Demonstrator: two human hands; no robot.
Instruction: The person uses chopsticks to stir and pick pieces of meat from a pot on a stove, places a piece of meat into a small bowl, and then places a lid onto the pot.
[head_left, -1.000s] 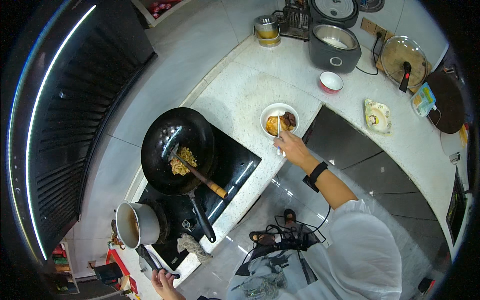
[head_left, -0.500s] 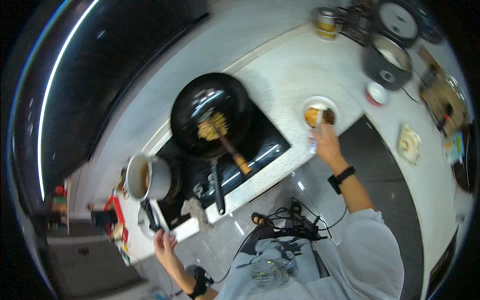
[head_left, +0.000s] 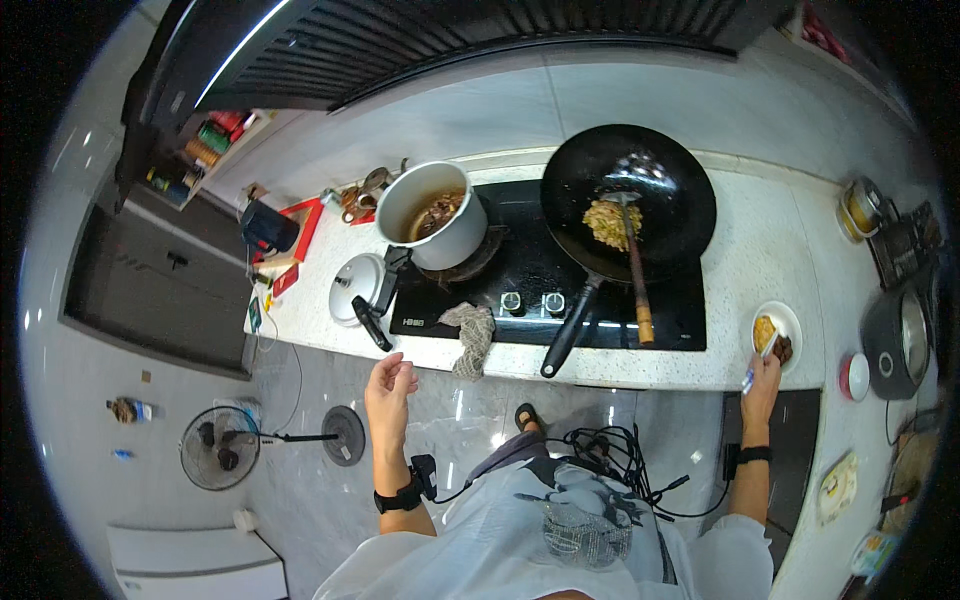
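Note:
My right hand [head_left: 761, 388] grips a spoon [head_left: 769, 345], its pale handle showing blue near my fingers. The spoon's far end dips into a white bowl [head_left: 793, 312] that holds something orange-yellow and something dark brown. My left hand [head_left: 388, 388] hovers before the counter's front edge, fingers loosely curled and nothing visible in them. Just beyond it is the black handle of a pressure cooker lid [head_left: 356, 283]. On the hob, a black wok [head_left: 680, 190] contains chopped yellowish food and a spatula [head_left: 636, 270] with a wooden handle.
Left of the wok stands a tall grey pot [head_left: 462, 240] with brown contents. A patterned cloth [head_left: 472, 335] drapes over the counter edge. At right are a rice cooker [head_left: 890, 345] and a small red-and-white container [head_left: 853, 377]. A fan [head_left: 222, 448] and loose black cables [head_left: 615, 460] are below.
My view has swung leftward and levelled, bringing the fan and more of the left side into sight. The right hand still has the spoon in the bowl; the left stays near the lid.

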